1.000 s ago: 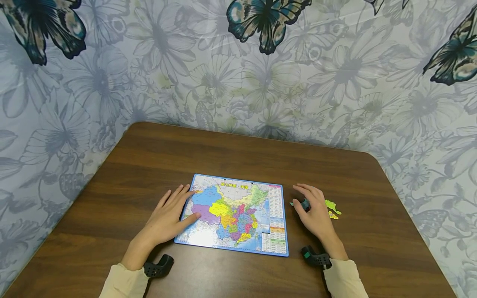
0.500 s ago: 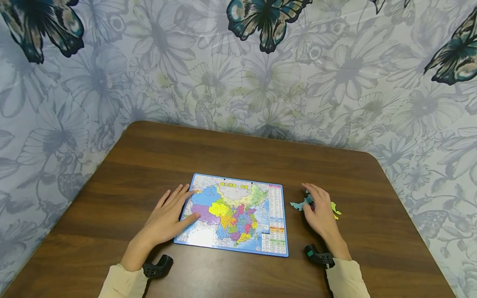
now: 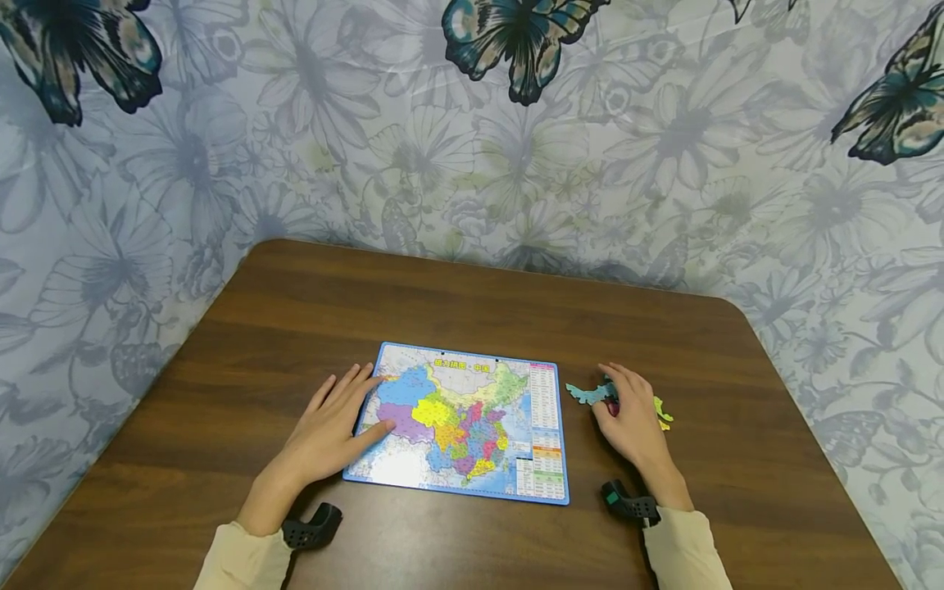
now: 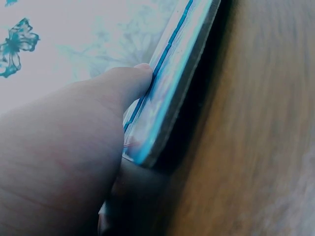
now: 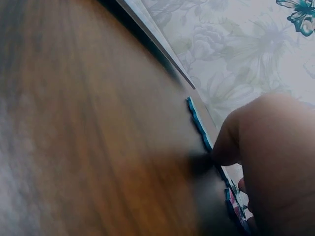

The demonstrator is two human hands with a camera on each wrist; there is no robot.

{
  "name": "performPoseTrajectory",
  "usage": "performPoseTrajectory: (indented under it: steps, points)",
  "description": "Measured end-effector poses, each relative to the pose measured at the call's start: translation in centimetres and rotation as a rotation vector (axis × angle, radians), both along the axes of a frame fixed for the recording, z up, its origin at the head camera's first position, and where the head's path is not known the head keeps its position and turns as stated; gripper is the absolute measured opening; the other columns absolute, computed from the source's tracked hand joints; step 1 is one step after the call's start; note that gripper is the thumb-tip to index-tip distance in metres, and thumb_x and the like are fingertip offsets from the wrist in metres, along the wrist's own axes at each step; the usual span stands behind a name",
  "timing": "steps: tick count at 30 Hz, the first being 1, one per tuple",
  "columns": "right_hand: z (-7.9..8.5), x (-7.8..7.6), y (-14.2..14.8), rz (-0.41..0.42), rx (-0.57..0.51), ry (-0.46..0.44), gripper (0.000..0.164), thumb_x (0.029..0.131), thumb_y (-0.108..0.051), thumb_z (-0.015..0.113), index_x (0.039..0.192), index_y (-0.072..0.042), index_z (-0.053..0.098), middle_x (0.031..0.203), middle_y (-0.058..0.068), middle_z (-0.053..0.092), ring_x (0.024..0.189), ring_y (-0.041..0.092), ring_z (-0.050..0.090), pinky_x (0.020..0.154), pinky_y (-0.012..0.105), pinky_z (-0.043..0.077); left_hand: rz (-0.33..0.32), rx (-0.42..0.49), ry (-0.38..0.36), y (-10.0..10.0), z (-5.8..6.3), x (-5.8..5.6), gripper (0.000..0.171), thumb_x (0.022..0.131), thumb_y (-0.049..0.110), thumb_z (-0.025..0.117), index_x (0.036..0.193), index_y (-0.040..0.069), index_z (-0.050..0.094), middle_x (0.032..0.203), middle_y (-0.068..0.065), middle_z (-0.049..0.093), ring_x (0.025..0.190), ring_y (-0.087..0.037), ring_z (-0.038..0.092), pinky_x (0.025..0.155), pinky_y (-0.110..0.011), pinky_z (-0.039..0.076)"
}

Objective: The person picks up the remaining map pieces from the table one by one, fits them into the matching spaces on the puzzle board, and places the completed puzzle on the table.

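A map puzzle board (image 3: 472, 379) with a blue border and coloured regions lies flat on the table. My left hand (image 3: 328, 438) rests on its left side, fingers spread and thumb over the purple region. The left wrist view shows the thumb (image 4: 130, 81) on the board's top face near its edge. To the right of the board, my right hand (image 3: 632, 422) pinches a teal puzzle piece (image 3: 585, 395) with curled fingers and thumb, its far end hidden under the hand. A dark magenta piece (image 5: 232, 201) lies close beside it, partly covered by the fingers.
Yellow-green pieces (image 3: 660, 407) peek out at the right side of my right hand. The brown wooden table (image 3: 472, 303) reaches back to a flowered wall covering with butterflies (image 3: 525, 49). Black wrist straps (image 3: 313, 528) sit on both wrists.
My right hand has shifted right and drawn in over the pieces. More of the teal piece shows, and it has slid slightly left. The left hand stays put on the board.
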State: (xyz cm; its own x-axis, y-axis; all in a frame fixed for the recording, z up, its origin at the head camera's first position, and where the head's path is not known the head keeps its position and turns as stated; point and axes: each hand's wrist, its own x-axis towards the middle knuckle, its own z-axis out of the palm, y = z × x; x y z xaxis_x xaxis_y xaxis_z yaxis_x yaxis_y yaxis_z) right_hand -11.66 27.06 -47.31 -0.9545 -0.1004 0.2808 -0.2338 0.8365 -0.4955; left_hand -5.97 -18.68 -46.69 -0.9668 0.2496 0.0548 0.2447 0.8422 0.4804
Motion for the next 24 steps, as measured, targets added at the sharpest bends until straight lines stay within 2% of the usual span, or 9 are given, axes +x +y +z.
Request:
performPoseTrajectory:
  steps: [9, 13, 24]
  points:
    - [-0.2, 0.19, 0.3, -0.01, 0.021, -0.027, 0.057, 0.091, -0.016, 0.067, 0.145, -0.002, 0.053, 0.154, 0.029, 0.043, 0.142, 0.055, 0.032, 0.111, 0.074, 0.029, -0.008, 0.006, 0.003, 0.21, -0.14, 0.12, 0.079, 0.097, 0.057, 0.061, 0.157, 0.01, 0.042, 0.169, -0.015, 0.028, 0.158, -0.036, 0.02, 0.127, -0.059, 0.008]
    - [-0.26, 0.17, 0.31, -0.01, 0.025, -0.021, 0.056, 0.094, -0.018, 0.068, 0.145, -0.002, 0.053, 0.154, 0.03, 0.043, 0.141, 0.055, 0.034, 0.111, 0.073, 0.03, -0.006, 0.002, 0.005, 0.17, -0.2, 0.08, 0.079, 0.097, 0.058, 0.061, 0.157, 0.01, 0.042, 0.169, -0.015, 0.029, 0.158, -0.036, 0.02, 0.127, -0.059, 0.008]
    - [-0.27, -0.14, 0.06, 0.028, -0.005, 0.086, 0.047, 0.096, -0.014, 0.071, 0.138, 0.003, 0.058, 0.143, 0.03, 0.055, 0.131, 0.052, 0.048, 0.109, 0.067, 0.037, -0.01, 0.003, 0.015, -0.13, -0.38, -0.27, 0.079, 0.097, 0.059, 0.061, 0.157, 0.011, 0.042, 0.169, -0.015, 0.028, 0.158, -0.036, 0.02, 0.127, -0.059, 0.008]
